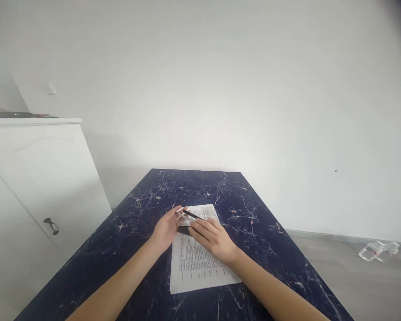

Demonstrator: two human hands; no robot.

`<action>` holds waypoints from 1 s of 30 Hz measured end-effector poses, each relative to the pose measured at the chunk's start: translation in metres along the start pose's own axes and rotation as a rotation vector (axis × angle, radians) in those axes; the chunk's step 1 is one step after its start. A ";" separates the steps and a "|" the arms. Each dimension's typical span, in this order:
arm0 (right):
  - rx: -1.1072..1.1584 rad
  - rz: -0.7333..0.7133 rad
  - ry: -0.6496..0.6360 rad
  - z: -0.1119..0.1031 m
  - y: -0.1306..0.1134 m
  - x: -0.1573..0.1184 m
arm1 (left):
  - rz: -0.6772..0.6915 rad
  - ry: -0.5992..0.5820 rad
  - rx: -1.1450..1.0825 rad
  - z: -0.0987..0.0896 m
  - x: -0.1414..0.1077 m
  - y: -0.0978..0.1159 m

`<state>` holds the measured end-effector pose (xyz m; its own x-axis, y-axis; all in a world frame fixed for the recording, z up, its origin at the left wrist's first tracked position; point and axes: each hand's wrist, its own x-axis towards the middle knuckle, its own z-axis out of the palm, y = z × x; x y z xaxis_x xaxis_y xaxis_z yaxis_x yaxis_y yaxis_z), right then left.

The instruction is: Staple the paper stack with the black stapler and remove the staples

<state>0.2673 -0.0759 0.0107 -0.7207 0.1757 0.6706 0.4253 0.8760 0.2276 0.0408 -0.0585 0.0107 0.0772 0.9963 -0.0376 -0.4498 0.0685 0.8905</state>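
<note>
On the dark-blue, white-veined table point(120, 267), midway between its side edges, lie printed white paper sheets point(200, 267). Over them, I can't tell whether my left hand point(165, 229) grips; my right hand point(216, 240) grasps a slim black stick point(194, 215) beside a slim pale stick point(183, 215).

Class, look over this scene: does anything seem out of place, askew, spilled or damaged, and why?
Clear, crumpled plastic-looking items lie on the grey floor near the white wall, like discarded litter. The white printed paper sheets sit slightly askew on the dark-blue marble-patterned table.
</note>
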 end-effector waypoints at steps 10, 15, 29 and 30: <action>0.099 0.535 0.136 0.007 -0.016 0.010 | 0.116 0.105 0.050 -0.011 -0.003 0.009; 0.380 0.989 0.132 0.018 -0.019 0.004 | 0.524 0.293 0.241 -0.010 -0.012 0.016; 0.222 0.317 0.165 -0.004 -0.018 0.016 | 0.386 -0.271 0.681 0.029 -0.044 0.004; 0.236 0.316 0.178 -0.003 -0.019 0.017 | 0.394 -0.283 0.691 0.027 -0.043 0.004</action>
<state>0.2493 -0.0906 0.0199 -0.4601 0.3899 0.7977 0.4580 0.8739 -0.1629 0.0600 -0.1024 0.0284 0.2903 0.8839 0.3667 0.1477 -0.4200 0.8954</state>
